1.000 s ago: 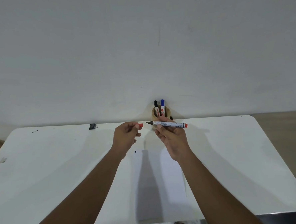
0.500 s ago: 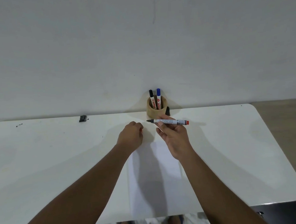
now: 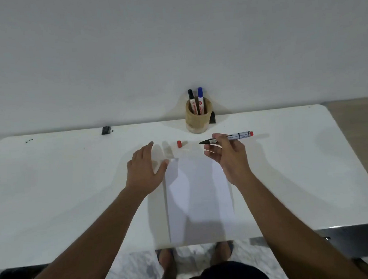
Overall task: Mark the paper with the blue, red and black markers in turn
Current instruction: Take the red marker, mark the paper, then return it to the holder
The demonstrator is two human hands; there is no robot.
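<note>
While the right hand (image 3: 227, 156) is pinching the uncapped red marker (image 3: 228, 138) level above the table (image 3: 288, 165), the left hand (image 3: 145, 172) is hovering with fingers spread, empty, just left of the paper (image 3: 199, 198). Beyond lie the red cap (image 3: 179, 144) and a wooden cup (image 3: 196, 119) holding the black marker (image 3: 191, 101) and blue marker (image 3: 200, 99).

3 markers (image 3: 230, 137), 1 red cap (image 3: 179, 144), 1 paper sheet (image 3: 199, 198), 1 holder (image 3: 198, 118), 2 hands (image 3: 145, 172).

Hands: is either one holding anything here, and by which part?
The right hand holds the uncapped red marker by its barrel near the tip. The left hand is open, holding nothing.
</note>
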